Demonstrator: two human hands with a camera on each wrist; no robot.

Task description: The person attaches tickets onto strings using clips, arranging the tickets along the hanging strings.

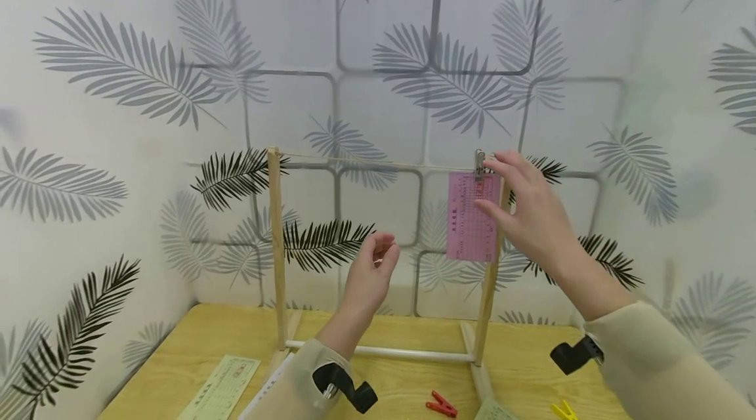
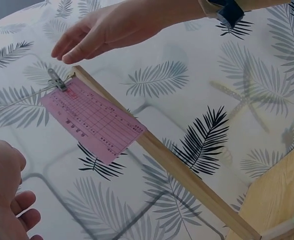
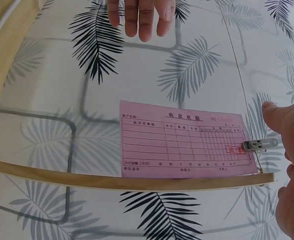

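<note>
A pink receipt slip (image 1: 463, 223) hangs by a silver metal clip (image 1: 480, 165) from the string (image 1: 378, 161), close to the frame's right post. Beside the clip is my right hand (image 1: 528, 207), thumb and fingers apart; the right wrist view shows a small gap between thumb (image 3: 274, 116) and clip (image 3: 259, 145). In the left wrist view the right hand (image 2: 111, 30) sits just above the clip, with nothing held. My left hand (image 1: 369, 272) hovers left of the slip, its fingers loosely bent and holding nothing.
The wooden frame (image 1: 276, 243) stands on a yellow table (image 1: 413, 328). A red clothespin (image 1: 441, 403) and a yellow clothespin (image 1: 564, 411) lie at the front. Green slips (image 1: 221, 384) lie at the left and beneath the right post; a white sheet is partly hidden by my left sleeve.
</note>
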